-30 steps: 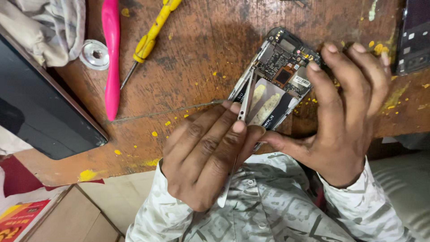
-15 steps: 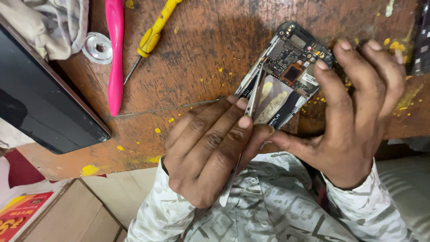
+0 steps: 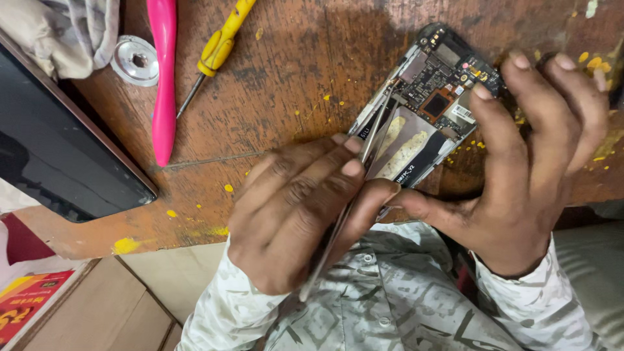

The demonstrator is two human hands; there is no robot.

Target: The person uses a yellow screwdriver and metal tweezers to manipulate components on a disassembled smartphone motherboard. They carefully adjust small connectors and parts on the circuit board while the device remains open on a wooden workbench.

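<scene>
Here, left hand (image 3: 292, 214) pinches thin steel tweezers (image 3: 377, 133) over bare circuit board (image 3: 432, 97).

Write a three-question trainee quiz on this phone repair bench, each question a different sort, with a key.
1. True or false: the left hand holds metal tweezers against the opened phone.
2. Which hand steadies the phone? A) the right hand B) neither
3. Fill in: beside the pink tool on the wooden table lies a yellow-handled ____.

Key: 1 true; 2 A; 3 screwdriver.
</scene>
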